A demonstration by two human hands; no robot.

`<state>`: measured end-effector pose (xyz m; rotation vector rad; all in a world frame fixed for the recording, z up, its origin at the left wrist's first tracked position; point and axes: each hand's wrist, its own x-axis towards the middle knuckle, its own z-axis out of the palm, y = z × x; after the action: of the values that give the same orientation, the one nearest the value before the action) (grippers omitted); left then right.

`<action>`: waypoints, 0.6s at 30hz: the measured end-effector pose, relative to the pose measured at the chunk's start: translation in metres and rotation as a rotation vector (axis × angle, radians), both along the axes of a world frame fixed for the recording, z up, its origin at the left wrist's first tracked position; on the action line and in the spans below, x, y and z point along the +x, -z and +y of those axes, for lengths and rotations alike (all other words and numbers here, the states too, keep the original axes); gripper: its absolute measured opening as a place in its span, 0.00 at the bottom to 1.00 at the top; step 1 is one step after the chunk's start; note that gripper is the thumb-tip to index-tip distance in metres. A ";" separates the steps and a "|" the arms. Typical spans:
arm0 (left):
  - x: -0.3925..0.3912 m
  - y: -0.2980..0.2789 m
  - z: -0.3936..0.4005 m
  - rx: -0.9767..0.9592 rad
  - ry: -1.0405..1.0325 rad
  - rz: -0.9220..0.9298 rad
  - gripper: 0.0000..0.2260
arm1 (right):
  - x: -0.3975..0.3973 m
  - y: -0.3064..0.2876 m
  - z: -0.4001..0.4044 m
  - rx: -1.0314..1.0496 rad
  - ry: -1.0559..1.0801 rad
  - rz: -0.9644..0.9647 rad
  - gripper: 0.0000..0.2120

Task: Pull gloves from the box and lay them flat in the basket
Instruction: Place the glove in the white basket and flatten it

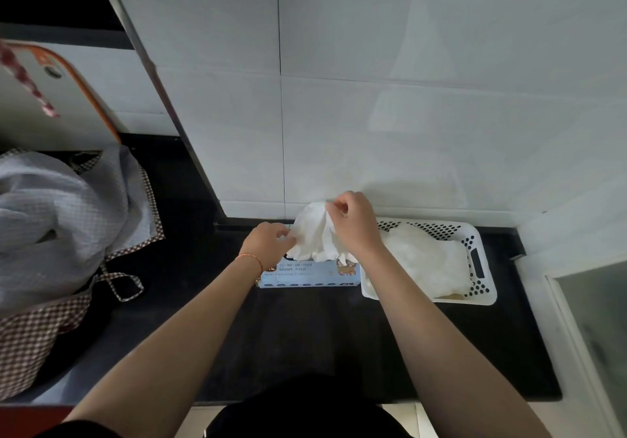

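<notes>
While both hands [268,239] [354,223] pinch glove [314,234] above box [312,273]; basket [475,234] adjacent.

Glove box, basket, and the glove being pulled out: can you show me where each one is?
glove box [314,273], head view, on its blue front face.
basket [480,268], head view, on its white right wall by the handle slot.
glove [314,234], head view, on the crumpled white middle between both hands.

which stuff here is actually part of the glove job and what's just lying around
Part of the job: glove held by left hand and right hand; glove box; white basket; gloves already in the basket.

Just lying about: checked-trim cloth; orange-edged board.
</notes>
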<state>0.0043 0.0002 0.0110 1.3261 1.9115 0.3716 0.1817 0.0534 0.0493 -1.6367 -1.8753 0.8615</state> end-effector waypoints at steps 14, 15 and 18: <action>0.018 -0.029 -0.004 0.344 -0.007 -0.079 0.10 | 0.012 -0.033 -0.007 -0.179 0.006 0.135 0.15; 0.020 -0.034 -0.003 0.344 -0.031 -0.095 0.07 | 0.011 -0.039 -0.008 -0.207 0.037 0.196 0.16; 0.021 -0.045 -0.001 0.286 -0.154 -0.219 0.08 | 0.016 -0.046 -0.008 -0.288 0.159 0.363 0.21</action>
<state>0.0257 -0.0010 0.0558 1.2591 1.8264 0.8597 0.1977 0.0458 0.0954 -1.6315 -1.4046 1.3064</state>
